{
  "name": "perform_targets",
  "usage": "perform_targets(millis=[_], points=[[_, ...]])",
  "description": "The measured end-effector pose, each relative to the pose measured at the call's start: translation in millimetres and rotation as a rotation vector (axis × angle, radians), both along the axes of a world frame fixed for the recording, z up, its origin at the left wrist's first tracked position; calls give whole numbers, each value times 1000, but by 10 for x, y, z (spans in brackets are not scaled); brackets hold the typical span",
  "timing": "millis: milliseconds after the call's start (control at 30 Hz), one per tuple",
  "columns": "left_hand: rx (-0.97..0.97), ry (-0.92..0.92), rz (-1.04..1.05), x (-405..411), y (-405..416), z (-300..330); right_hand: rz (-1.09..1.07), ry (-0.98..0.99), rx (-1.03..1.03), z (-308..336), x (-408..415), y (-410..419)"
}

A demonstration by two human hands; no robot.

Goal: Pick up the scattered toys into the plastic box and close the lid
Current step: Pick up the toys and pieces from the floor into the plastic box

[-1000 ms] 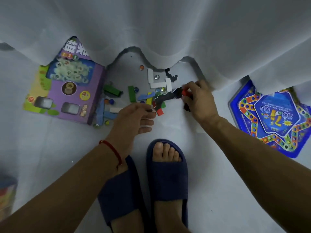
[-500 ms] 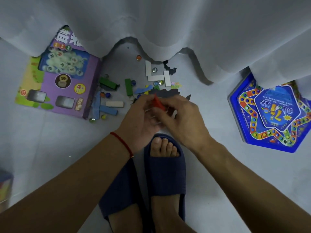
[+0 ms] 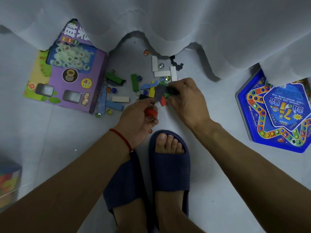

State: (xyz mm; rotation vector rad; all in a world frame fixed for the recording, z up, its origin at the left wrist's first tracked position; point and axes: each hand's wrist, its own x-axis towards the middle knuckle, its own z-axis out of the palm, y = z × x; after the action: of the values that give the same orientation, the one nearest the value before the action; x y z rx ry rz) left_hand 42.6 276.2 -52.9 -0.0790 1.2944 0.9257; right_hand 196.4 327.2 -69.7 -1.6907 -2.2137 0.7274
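- Clear plastic: the box (image 3: pixel 9 180) sits at the far left edge of the floor, blurred, with bright pieces inside; it looks light and stiff, and I cannot see its lid
- Cardboard next: a purple game box (image 3: pixel 67 78) lies flat, half under the white curtain (image 3: pixel 168 22), and is not one of the loose toys
- Beside it lie blue blocks (image 3: pixel 114 105), a white block (image 3: pixel 120 99) and two green blocks (image 3: pixel 134 82); they look hard, light and square-edged, easy to pinch across the narrow sides or scoop several at once
- Marbles (image 3: pixel 114 89) are dotted among them; smooth and round, likely to roll off if nudged, so better cupped from above than pinched
- The left hand (image 3: pixel 136 120) has its fingers curled round a red piece (image 3: pixel 151 112), holding it just above the floor, close to the pile
- A dark flat piece (image 3: pixel 159 93) and a red block (image 3: pixel 162 100) lie between the two hands; the flat piece looks thin and bendy, best lifted by an edge
- The right hand (image 3: pixel 186 100) pinches a dark piece (image 3: pixel 172 91) at the fingertips, right over the pile
- White blocks (image 3: pixel 173 73) lie further back, by the curtain hem
- Far right, a blue star-shaped game board (image 3: pixel 277 115) lies flat, well apart from the pile
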Motion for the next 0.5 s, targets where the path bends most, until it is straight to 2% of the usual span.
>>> perform_targets(millis=[67,167,300,400,500], points=[[6,-12,-6,-20,-16,-2,28,-187,7,-90,74,52],[31,-74,18,-29,-44,39,60,-223,42,-120,139,89],[76,-37,14,-53,-65,58,-42,-56,82,63,75,-26],[166,-63,-36,-70,-78,84,46,125,-61,253,-101,-241],[232,-24,-79,-111,-133,74,134,216,-150,291,-272,-386]])
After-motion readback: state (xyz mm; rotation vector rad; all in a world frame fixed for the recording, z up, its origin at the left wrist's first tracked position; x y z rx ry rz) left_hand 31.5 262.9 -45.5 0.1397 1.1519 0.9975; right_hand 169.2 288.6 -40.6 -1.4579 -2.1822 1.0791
